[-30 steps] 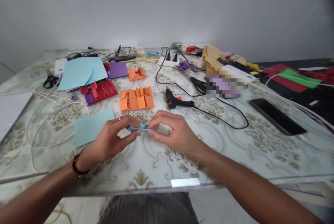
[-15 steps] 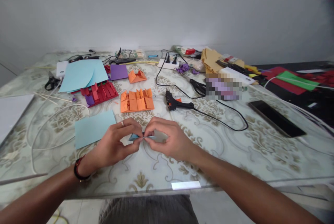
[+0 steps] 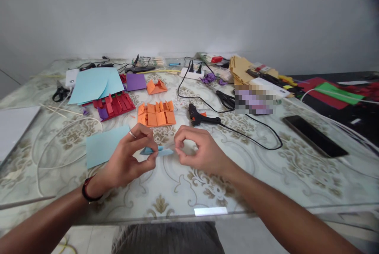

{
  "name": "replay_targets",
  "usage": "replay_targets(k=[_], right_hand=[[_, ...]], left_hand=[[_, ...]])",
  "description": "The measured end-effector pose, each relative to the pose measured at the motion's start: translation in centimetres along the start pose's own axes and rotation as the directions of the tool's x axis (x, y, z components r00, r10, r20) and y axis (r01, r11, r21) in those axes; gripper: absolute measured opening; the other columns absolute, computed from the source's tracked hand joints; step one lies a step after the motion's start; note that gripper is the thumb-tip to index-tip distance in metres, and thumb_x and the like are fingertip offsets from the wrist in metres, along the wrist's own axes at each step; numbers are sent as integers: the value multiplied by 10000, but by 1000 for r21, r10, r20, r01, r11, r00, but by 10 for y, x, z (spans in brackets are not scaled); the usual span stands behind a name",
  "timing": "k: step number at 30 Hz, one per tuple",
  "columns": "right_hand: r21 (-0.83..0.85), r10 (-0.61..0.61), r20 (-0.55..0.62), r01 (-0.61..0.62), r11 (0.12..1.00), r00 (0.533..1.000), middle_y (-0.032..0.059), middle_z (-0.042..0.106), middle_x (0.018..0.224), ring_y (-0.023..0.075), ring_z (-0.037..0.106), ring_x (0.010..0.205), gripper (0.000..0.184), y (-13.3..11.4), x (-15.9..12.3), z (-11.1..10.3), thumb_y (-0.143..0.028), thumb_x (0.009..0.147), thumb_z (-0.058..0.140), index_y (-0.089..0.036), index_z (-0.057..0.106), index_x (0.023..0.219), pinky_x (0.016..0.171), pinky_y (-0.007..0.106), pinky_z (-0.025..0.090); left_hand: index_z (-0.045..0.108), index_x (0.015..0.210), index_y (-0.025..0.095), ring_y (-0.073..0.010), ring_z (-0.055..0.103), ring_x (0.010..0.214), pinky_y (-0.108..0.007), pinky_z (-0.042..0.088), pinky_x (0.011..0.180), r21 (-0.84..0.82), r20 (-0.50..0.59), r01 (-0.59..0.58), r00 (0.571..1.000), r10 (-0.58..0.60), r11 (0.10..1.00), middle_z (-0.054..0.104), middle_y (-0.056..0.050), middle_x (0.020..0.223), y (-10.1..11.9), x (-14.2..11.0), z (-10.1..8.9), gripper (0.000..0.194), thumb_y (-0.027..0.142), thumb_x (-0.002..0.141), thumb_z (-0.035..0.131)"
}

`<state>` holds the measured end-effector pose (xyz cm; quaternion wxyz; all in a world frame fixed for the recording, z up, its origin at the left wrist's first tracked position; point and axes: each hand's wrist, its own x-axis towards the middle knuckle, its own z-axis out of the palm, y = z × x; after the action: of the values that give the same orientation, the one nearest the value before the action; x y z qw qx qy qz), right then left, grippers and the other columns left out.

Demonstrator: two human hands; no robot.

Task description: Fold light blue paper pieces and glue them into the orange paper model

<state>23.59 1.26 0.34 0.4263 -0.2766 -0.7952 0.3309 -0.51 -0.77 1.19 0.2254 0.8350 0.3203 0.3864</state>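
My left hand [image 3: 133,155] pinches a small folded piece of light blue paper [image 3: 166,152] between thumb and fingers. The paper's flaps stick out on both sides of the fingertips, and the fingers cover its middle. My right hand [image 3: 198,147] is just right of the paper, its thumb and index finger curled into a pinch with nothing visible between them. Partly behind my left hand lies a flat light blue sheet [image 3: 103,147]. Beyond the hands sits a folded orange paper piece [image 3: 156,115] with upright flaps.
A black glue gun [image 3: 204,116] lies past my right hand, its cord looping right. Farther off are a red folded piece [image 3: 118,106], light blue sheets [image 3: 94,84], a purple square [image 3: 136,82], another orange piece [image 3: 156,87], scissors [image 3: 226,100] and a power strip [image 3: 192,73]. A phone [image 3: 315,135] lies at right.
My right hand has let go of the folded blue paper and moved right, apart from it. My left hand has shifted slightly left with the paper, whose right flap now shows more.
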Motion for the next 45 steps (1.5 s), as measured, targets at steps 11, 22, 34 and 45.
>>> replay_targets(k=[11,22,34,45], right_hand=[[71,-38,110,30,997,993,82,686,976,202,632,875,279,-4,-5,7,-155,800,591,-176,697,1057,803,359,531],[-26,-38,31,38,999,999,23,648,811,157,606,761,101,-5,-5,16,-98,863,659,-199,671,858,722,300,507],[-24,-103,66,105,994,992,37,683,832,160,632,782,79,0,-6,20,-111,895,678,-184,672,868,723,292,511],[-47,-72,81,76,996,994,21,647,813,151,603,746,109,-5,-4,13,-89,853,659,-198,655,855,692,281,505]], left_hand=[[678,943,193,-173,558,981,-312,505,871,-2,18,7,1000,-7,1000,547,-41,988,-3,-3,8,129,71,900,680],[684,964,198,-178,565,994,-319,510,889,-25,48,5,999,-4,1000,547,-50,1019,0,-2,8,134,77,907,674],[662,943,195,-169,558,976,-314,493,872,-19,100,-6,995,8,1000,540,-42,1026,6,-1,5,197,16,861,661],[666,919,200,-173,600,929,-329,540,858,61,67,-61,996,57,996,550,-48,1000,7,0,2,205,13,836,652]])
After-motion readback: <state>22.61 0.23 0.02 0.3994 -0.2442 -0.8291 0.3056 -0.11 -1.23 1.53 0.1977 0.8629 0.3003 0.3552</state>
